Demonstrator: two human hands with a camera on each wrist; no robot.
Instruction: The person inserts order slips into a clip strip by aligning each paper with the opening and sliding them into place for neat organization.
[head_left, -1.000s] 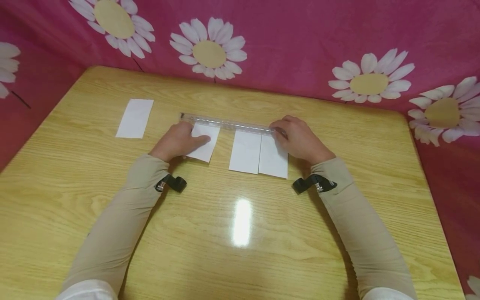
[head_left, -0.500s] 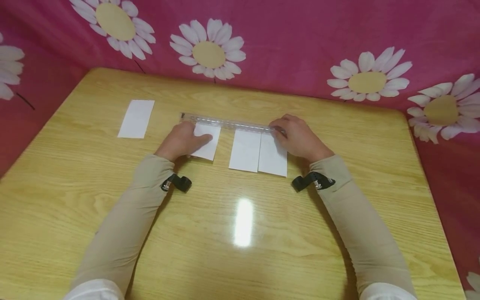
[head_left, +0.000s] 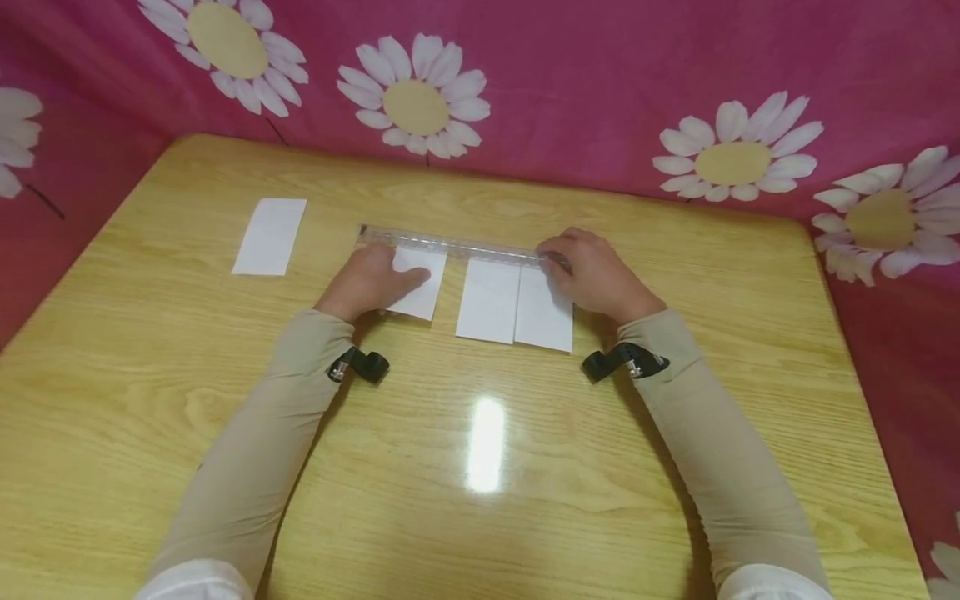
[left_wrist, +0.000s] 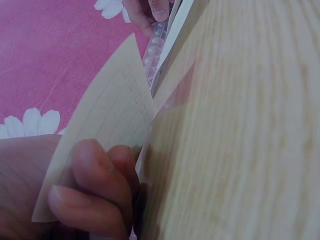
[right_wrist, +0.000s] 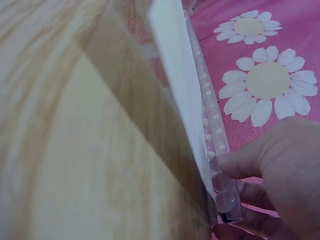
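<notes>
My left hand [head_left: 367, 282] pinches a small white card [head_left: 417, 293], thumb on top and fingers beneath. In the left wrist view, the underside of this card [left_wrist: 102, 107] shows printed lines and a row of small boxes. A long clear plastic strip [head_left: 480, 251] with a row of round bumps runs along the cards' far edges. The right end of that strip is pinched by my right hand [head_left: 596, 275]. Two more white cards, a middle one [head_left: 486, 302] and a right one [head_left: 543, 312], lie side by side against the strip. A narrow gap separates them from the left hand's card.
Another white card [head_left: 270, 236] lies apart at the far left of the wood-grain table [head_left: 420, 500]. A pink cloth with daisies [head_left: 570, 100] hangs behind the table and at its sides. Each wrist wears a black camera strap [head_left: 360, 367].
My left hand has slid a little to the right with its card, narrowing the gap to the middle card. The right hand and the strip stay nearly still.
</notes>
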